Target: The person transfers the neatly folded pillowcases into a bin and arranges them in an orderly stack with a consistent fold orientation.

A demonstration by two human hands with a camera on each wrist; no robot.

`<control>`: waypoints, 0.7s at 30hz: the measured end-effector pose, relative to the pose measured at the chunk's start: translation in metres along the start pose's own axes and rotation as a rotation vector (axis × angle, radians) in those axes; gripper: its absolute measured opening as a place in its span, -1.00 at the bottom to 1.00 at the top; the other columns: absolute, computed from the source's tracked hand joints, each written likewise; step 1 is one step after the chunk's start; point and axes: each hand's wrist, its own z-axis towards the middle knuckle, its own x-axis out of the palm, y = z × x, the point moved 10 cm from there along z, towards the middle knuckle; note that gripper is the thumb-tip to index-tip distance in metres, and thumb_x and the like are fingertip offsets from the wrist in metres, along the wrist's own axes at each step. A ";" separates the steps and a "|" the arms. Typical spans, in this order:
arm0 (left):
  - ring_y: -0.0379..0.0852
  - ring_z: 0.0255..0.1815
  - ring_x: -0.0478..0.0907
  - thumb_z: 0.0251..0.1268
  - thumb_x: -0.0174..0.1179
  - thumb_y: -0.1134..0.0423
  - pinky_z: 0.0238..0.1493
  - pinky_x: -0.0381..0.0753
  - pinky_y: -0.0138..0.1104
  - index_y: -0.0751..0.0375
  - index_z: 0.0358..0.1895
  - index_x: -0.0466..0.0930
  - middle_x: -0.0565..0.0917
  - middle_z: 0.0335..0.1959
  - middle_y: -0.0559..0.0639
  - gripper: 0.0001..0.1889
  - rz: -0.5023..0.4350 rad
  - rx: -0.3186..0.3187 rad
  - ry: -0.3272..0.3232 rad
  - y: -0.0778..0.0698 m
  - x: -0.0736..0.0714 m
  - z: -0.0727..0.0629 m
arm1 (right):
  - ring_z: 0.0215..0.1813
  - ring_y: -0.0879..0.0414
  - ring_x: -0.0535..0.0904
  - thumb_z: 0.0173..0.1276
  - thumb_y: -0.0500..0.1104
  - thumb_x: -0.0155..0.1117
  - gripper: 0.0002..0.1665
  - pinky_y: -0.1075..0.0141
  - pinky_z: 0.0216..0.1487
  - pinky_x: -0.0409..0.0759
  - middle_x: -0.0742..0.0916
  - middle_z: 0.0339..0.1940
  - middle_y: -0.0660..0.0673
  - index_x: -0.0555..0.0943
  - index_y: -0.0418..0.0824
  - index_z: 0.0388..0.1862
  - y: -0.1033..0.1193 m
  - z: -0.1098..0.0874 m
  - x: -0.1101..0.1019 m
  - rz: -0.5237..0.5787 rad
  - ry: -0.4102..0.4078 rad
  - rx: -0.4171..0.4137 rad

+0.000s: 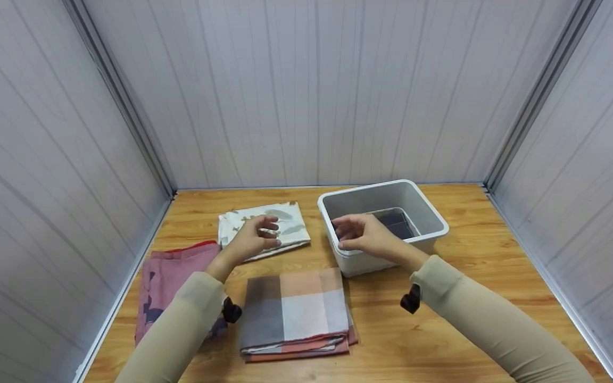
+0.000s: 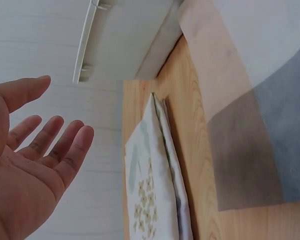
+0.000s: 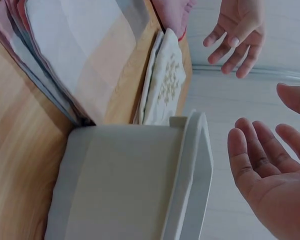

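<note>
My left hand (image 1: pixel 253 238) hovers over the near left part of a folded white cloth (image 1: pixel 290 223) with a leaf and flower print, its fingers loosely bent and holding nothing. Above the front left rim of a white plastic bin (image 1: pixel 437 229) is my right hand (image 1: pixel 367 234), also bare, thumb apart from the fingers. Dark folded fabric (image 1: pixel 399 224) lies inside the bin, partly hidden behind that hand. In the left wrist view the left palm (image 2: pixel 35 185) faces up in the air; the right wrist view shows the right fingers (image 3: pixel 255 155) beside the bin's rim.
A folded checked cloth (image 1: pixel 306 306) in grey, peach and white lies at the front middle of the wooden table (image 1: pixel 445 330). Partly under the left forearm lies a pink cloth (image 1: pixel 179 271) with dark patches. Pale panel walls (image 1: pixel 306 96) enclose the back and sides.
</note>
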 end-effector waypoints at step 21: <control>0.57 0.34 0.56 0.34 0.40 0.47 0.24 0.77 -0.01 0.55 0.47 0.41 0.57 0.33 0.54 -0.35 0.055 0.008 0.076 0.043 -0.008 -0.025 | 0.21 -0.34 0.74 0.36 -0.39 0.51 -0.31 -0.01 0.29 0.75 0.73 0.21 -0.44 0.55 -0.48 0.45 0.003 -0.012 0.059 0.005 0.095 -0.044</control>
